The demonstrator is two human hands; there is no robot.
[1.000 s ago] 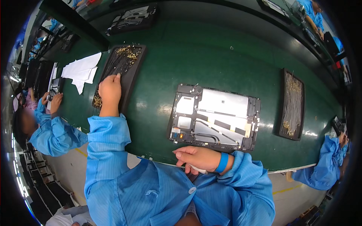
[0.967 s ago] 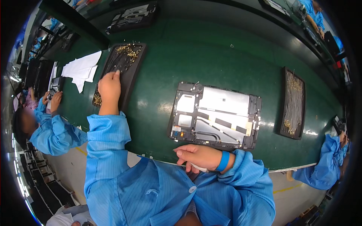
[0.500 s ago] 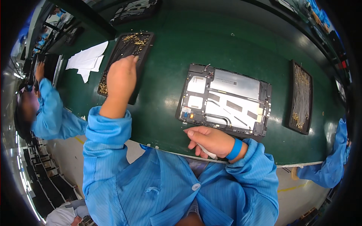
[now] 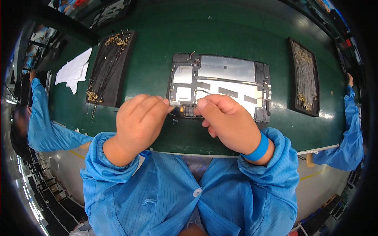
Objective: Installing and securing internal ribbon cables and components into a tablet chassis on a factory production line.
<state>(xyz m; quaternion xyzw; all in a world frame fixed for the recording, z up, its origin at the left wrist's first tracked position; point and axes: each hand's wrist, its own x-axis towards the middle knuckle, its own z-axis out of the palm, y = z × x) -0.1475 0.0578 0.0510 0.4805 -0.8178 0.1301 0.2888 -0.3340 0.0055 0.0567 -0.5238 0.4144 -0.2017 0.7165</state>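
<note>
An opened tablet (image 4: 226, 70), its silver plates and black frame exposed, lies on the green bench in front of me. My left hand (image 4: 141, 124) is closed in a pinch at the tablet's near left corner. A thin dark strand, seemingly a black cable (image 4: 113, 111), shows beside that hand; its other end is hidden by the fingers. Over the near edge of the tablet, my right hand (image 4: 232, 122) has thumb and forefinger pressed together. Whatever it holds is hidden under the palm. A blue band circles the right wrist.
On the left stands a black tray (image 4: 112, 74) of black cables with gold ends, beside white paper sheets (image 4: 75, 70). Another black tray (image 4: 305, 74) with grey cables is at the right. Co-workers' blue sleeves (image 4: 49, 118) appear at both sides.
My left hand has left the cable tray and come right and nearer, to the tablet's corner. My right hand has risen onto the tablet's near edge; the white item under it no longer shows.
</note>
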